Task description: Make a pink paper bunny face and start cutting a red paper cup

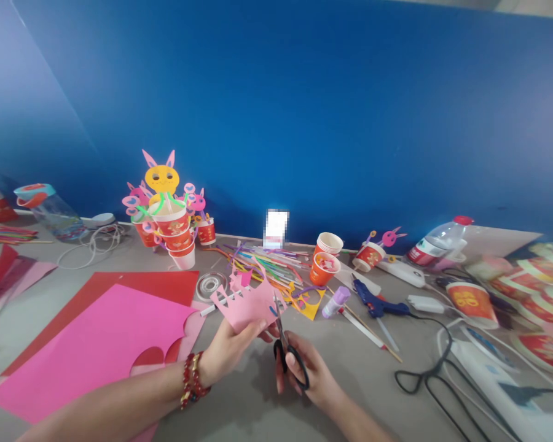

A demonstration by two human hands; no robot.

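Note:
A light pink sheet of paper [246,305], its upper edge cut into jagged notches, is pinched in my left hand [233,347]. My right hand [311,368] grips black-handled scissors [296,365], with fingers through the loops. The scissor blades point up and lie at the right edge of the pink paper, near a small blue mark. Whether the blades are fully closed is hard to see. Behind the paper lies a heap of coloured pipe cleaners [276,264]. A purple-capped glue stick [336,302] rests to the right of the scissors.
Bright pink paper [96,344] overlies red paper [120,282] on the left. Decorated stacked cups [172,227] stand at the back. Rightward are an orange cup [325,270], a blue glue gun [378,302] with its cord, a plastic bottle [437,242] and a power strip [502,387].

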